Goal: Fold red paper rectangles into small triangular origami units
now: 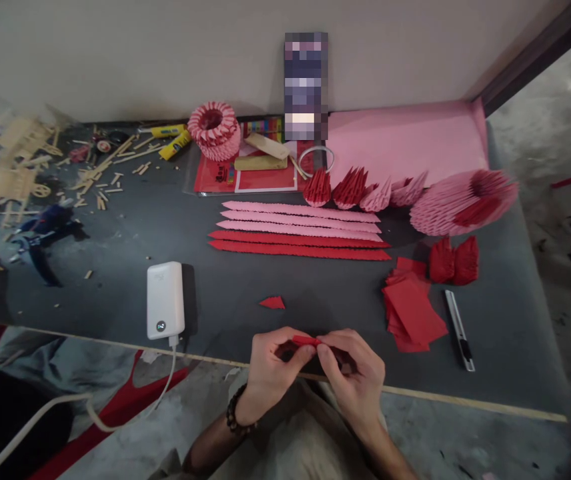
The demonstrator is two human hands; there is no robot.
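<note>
Over the table's front edge, my left hand (279, 363) and my right hand (353, 370) meet, pinching a small strip of red paper (305, 341) between thumbs and fingers. Part of the paper is hidden by the fingertips. Just beyond them on the dark table lies a short folded red piece (272, 303) with a pointed end. Farther back are long red folded-paper strips (298, 250) and pink folded-paper strips (300, 217) lying side by side. To the right of my right hand sits a loose pile of red paper rectangles (413, 310).
A utility knife (458, 330) lies at the right, near two red folded stacks (453, 260). Behind stand a pink folded-paper model (460, 203) and a ring-shaped one (214, 130). A white power bank (165, 300) with a cable is at left; wooden sticks (100, 167) and pliers (48, 243) lie beyond.
</note>
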